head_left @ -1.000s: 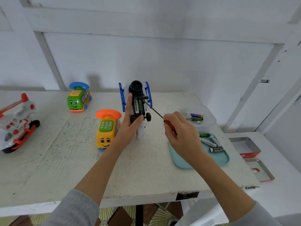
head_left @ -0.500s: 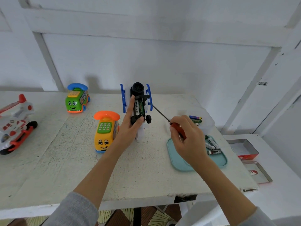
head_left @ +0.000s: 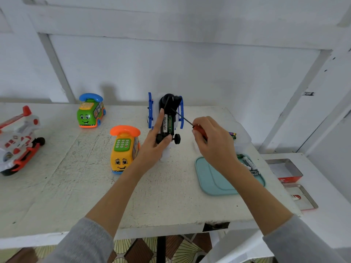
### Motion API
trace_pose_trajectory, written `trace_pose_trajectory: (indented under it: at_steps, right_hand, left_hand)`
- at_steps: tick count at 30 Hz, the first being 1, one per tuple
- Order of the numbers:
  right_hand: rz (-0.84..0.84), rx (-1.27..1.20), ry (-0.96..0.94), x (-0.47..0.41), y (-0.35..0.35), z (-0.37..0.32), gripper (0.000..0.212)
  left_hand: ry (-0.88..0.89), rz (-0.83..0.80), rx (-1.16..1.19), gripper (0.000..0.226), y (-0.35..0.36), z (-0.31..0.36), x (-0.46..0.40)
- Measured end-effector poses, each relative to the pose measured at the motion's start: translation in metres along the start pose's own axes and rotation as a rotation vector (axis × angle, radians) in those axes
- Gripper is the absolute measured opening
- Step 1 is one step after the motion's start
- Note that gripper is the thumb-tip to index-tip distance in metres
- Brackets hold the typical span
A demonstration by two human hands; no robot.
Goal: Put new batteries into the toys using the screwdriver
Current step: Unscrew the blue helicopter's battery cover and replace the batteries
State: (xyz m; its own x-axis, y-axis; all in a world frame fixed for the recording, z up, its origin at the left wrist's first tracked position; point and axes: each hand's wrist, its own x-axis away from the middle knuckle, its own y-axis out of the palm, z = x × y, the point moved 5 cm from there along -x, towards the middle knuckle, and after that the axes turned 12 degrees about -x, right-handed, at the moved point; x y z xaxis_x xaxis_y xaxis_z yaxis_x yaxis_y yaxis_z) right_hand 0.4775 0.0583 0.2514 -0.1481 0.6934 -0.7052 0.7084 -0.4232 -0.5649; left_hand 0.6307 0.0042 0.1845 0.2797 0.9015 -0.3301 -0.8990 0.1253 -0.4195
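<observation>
My left hand (head_left: 154, 143) grips a white toy with blue skids and black wheels (head_left: 167, 118), tipped up on end at the table's middle back. Its underside faces me and the open battery bay shows two batteries (head_left: 167, 124). My right hand (head_left: 212, 143) holds a red-handled screwdriver (head_left: 191, 124); its thin shaft points up-left and the tip touches the toy's black upper part. Several loose batteries (head_left: 249, 164) lie on a teal tray (head_left: 210, 179) under my right forearm.
A yellow phone car (head_left: 124, 149) stands just left of my left hand, a green phone car (head_left: 90, 112) farther back left, a white and red helicopter (head_left: 18, 141) at the far left. A clear box with batteries (head_left: 240, 136) and a red tin (head_left: 287, 170) sit right.
My right hand has brought the screwdriver tip in from the toy's right side up onto its black upper part. My left hand keeps the toy upright in the same spot.
</observation>
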Motion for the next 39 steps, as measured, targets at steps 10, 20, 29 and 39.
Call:
trace_pose_trajectory:
  at_steps: [10,20,29,39]
  right_hand:
    - [0.030,0.019,0.087,0.003,-0.019,0.009,0.007]
    - [-0.134,0.011,0.212,0.014,-0.033,0.016,0.009]
    - [-0.206,0.054,0.249,0.009,-0.042,0.017,0.012]
    - [-0.064,0.138,0.102,0.015,-0.041,0.028,0.010]
  left_hand:
    - [0.026,-0.065,-0.111,0.065,0.006,0.003,-0.004]
    - [0.069,-0.058,-0.295,0.067,0.001,0.021,-0.023]
    - [0.080,-0.076,-0.343,0.068,0.009,0.031,-0.032]
    - [0.107,-0.031,-0.396,0.069,0.022,0.047,-0.057]
